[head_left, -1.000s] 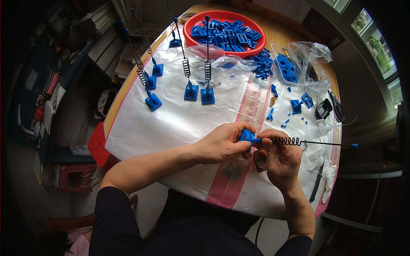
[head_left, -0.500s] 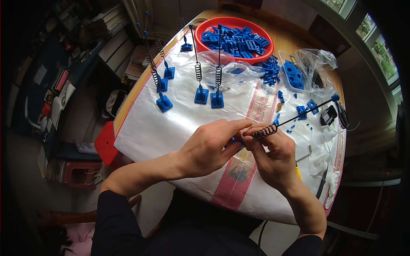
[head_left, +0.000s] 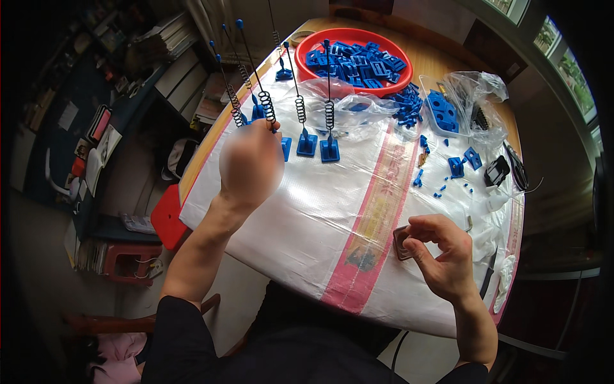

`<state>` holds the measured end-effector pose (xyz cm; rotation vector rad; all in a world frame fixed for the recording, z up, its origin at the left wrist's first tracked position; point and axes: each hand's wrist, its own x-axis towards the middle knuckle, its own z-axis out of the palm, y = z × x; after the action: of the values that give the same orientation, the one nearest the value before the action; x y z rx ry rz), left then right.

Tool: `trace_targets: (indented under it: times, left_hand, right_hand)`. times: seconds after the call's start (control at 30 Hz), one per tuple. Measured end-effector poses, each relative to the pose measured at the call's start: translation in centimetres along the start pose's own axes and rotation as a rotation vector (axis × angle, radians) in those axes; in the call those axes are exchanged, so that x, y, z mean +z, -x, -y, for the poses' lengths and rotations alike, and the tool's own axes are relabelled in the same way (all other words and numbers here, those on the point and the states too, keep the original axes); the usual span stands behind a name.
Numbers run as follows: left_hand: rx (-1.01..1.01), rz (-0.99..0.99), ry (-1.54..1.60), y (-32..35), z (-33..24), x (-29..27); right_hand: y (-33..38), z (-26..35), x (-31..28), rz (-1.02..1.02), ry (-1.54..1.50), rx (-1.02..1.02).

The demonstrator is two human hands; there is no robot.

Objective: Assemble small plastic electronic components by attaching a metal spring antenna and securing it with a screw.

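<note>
My left hand [head_left: 251, 169], partly blurred, is at the left of the table, its fingers closed round the foot of a black spring rod [head_left: 266, 109] with a blue ball on top. Part of a blue square base [head_left: 286, 148] shows beside the hand. Similar spring rods on blue bases stand close by, among them one upright rod [head_left: 300, 112] and another upright rod [head_left: 329, 115]. At the right front, my right hand [head_left: 444, 255] is curled, with thumb and forefinger at the edge of a small brown rounded-square piece [head_left: 401, 243].
A red basin [head_left: 409, 73] full of blue plates stands at the back. Small blue parts [head_left: 407, 105] are heaped beside it, near a clear plastic box [head_left: 462, 131]. Loose blue plates [head_left: 456, 168], a black clip-like object [head_left: 495, 171] and a bent metal key [head_left: 470, 222] lie at right.
My hands have parted. The left has carried the spring rod left and back to the standing ones. My right hand has come lower and right, to the small brown piece.
</note>
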<state>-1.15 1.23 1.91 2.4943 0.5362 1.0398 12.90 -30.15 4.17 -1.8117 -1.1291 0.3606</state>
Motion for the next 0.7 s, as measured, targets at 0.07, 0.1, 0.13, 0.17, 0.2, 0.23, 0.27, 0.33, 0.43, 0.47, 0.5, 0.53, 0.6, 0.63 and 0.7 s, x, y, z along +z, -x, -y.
trace_targets:
  times: [0.07,0.1,0.13,0.17,0.2,0.23,0.27,0.33,0.43,0.47,0.5,0.53,0.6,0.63,0.7]
  left_hand:
    - [0.020,0.009,-0.071,-1.0,0.6,1.2]
    - [0.009,0.021,-0.110,-1.4,0.9,1.9]
    - [-0.002,0.032,-0.149,-1.7,1.2,2.4]
    - [-0.043,0.060,-0.189,-1.9,1.5,2.9]
    - [-0.051,0.068,-0.197,-2.1,1.9,3.3]
    - [-0.060,0.075,-0.206,-2.2,2.2,3.6]
    - [-0.068,0.084,-0.215,-2.2,2.5,4.0]
    - [-0.103,0.107,-0.216,-2.3,3.0,4.5]
    - [-0.158,0.122,-0.182,-2.6,3.3,5.1]
    - [-0.177,0.122,-0.166,-2.8,3.3,5.1]
    - [-0.181,0.106,-0.177,-3.0,3.5,5.3]
    - [-0.184,0.090,-0.188,-3.2,3.9,5.6]
    - [-0.203,0.068,-0.211,-3.8,4.6,6.2]
    - [-0.217,0.062,-0.226,-4.2,5.0,6.4]
    - [-0.231,0.055,-0.243,-4.4,5.4,6.6]
  right_hand:
    - [1.3,-0.4,-0.5,-0.012,0.001,-0.032]
    - [1.9,-0.6,-0.7,-0.028,-0.011,-0.018]
    - [2.5,-0.8,-1.0,-0.027,-0.004,-0.004]
    - [3.1,-1.0,-1.4,-0.028,0.001,0.011]
    - [3.7,-1.2,-1.7,-0.027,0.006,0.025]
    - [4.3,-1.5,-1.9,-0.044,-0.011,0.054]
    - [4.8,-1.7,-2.1,-0.055,-0.024,0.065]
    - [5.5,-2.2,-2.4,-0.078,-0.051,0.087]
    - [6.0,-2.7,-2.7,-0.114,-0.050,0.095]
    - [6.2,-2.8,-2.7,-0.127,-0.067,0.099]
    - [6.3,-3.0,-2.7,-0.140,-0.084,0.103]
    - [6.4,-3.1,-2.7,-0.154,-0.102,0.108]
    - [6.4,-3.1,-2.7,-0.164,-0.122,0.112]
    - [6.4,-3.2,-2.7,-0.169,-0.133,0.113]
    - [6.5,-3.3,-2.7,-0.167,-0.144,0.123]
